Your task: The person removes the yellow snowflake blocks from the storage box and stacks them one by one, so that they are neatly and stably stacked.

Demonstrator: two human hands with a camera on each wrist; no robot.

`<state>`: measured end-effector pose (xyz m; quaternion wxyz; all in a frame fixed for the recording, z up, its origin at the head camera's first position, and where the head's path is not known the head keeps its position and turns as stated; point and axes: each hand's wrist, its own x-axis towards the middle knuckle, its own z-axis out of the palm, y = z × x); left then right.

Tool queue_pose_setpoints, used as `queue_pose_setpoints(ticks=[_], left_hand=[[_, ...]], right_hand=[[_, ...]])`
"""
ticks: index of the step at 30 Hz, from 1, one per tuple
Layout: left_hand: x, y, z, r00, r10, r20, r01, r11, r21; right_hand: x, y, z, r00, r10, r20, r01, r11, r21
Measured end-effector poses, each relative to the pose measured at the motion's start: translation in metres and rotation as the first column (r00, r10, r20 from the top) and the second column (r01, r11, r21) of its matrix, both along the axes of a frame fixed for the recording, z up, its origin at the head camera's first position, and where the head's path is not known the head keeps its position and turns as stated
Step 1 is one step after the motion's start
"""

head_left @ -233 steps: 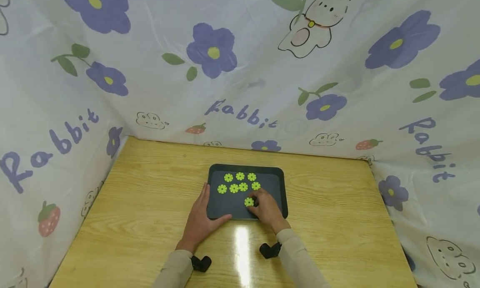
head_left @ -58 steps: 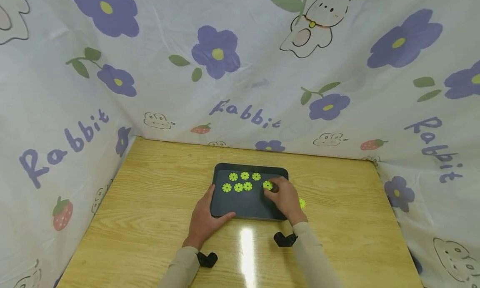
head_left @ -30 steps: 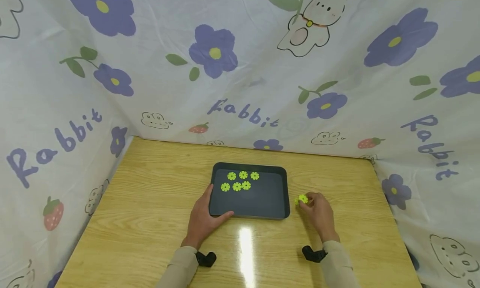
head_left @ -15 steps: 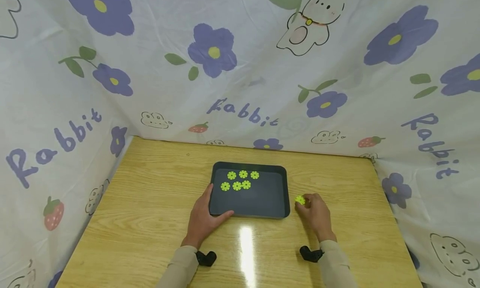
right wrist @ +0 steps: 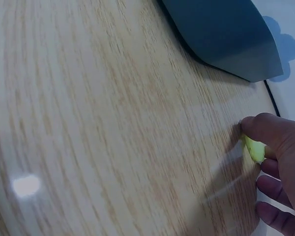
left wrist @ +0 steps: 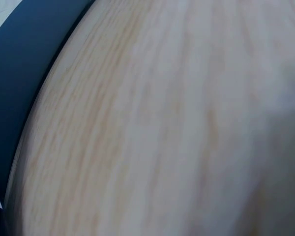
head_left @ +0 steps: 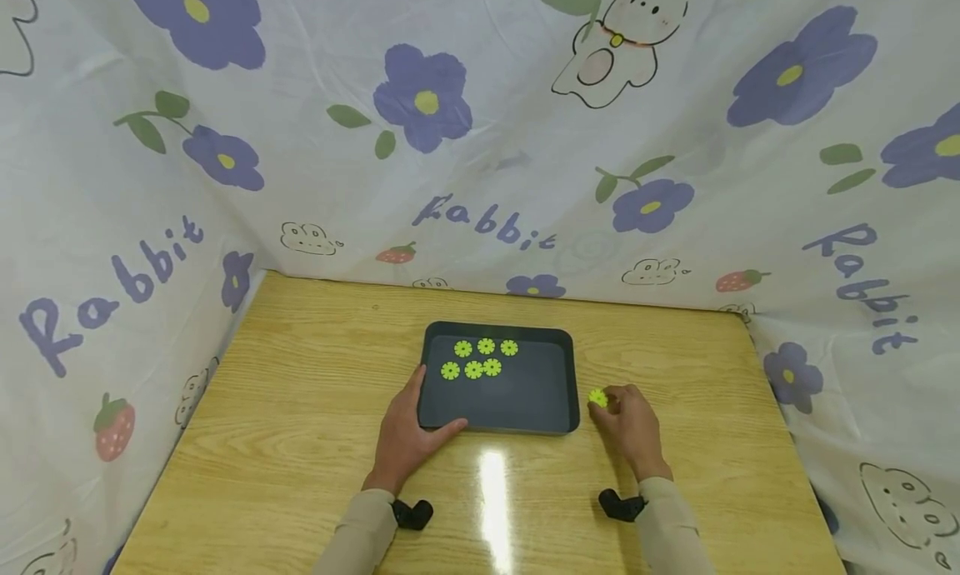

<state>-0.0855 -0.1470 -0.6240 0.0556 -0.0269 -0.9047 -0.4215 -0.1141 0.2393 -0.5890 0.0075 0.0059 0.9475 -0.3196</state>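
Note:
A dark grey rectangular tray (head_left: pixel 525 404) lies on the wooden table, with several yellow-green notched discs (head_left: pixel 486 347) in two rows toward its back left. My left hand (head_left: pixel 405 437) rests at the tray's front left corner, fingers along the left wall and thumb along the front edge. To the right of the tray, my right hand (head_left: pixel 633 425) pinches a yellow-green disc (head_left: pixel 597 398) between thumb and fingertips, low over the table. In the right wrist view the disc (right wrist: pixel 255 149) shows edge-on behind the thumb, partly hidden by the fingers.
The wooden table (head_left: pixel 322 367) is enclosed at the back and sides by a white cloth (head_left: pixel 525 175) printed with flowers and rabbits. Each wrist carries a small black camera (head_left: pixel 621 506). A bright reflection lies on the tabletop in front of the tray.
Two discs have left the tray since the earliest frame; one was seen on the table right of it. My right hand carried another there and has shifted slightly left. The left hand stays put.

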Motion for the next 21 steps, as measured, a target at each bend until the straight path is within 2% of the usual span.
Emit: queue_pose_setpoints(ticks=[14,21], left_hand=[[0.001,-0.001,0.0,1.0,0.0,-0.021,0.001,1.0,0.001],[0.001,0.0,0.002,0.999,-0.004,-0.044,0.005,1.0,0.009]], right_hand=[[-0.001,0.0,0.004,1.0,-0.003,0.025,0.003,1.0,-0.009],[-0.007,-0.004,0.015,0.999,0.007,-0.034,-0.006,1.0,0.018]])
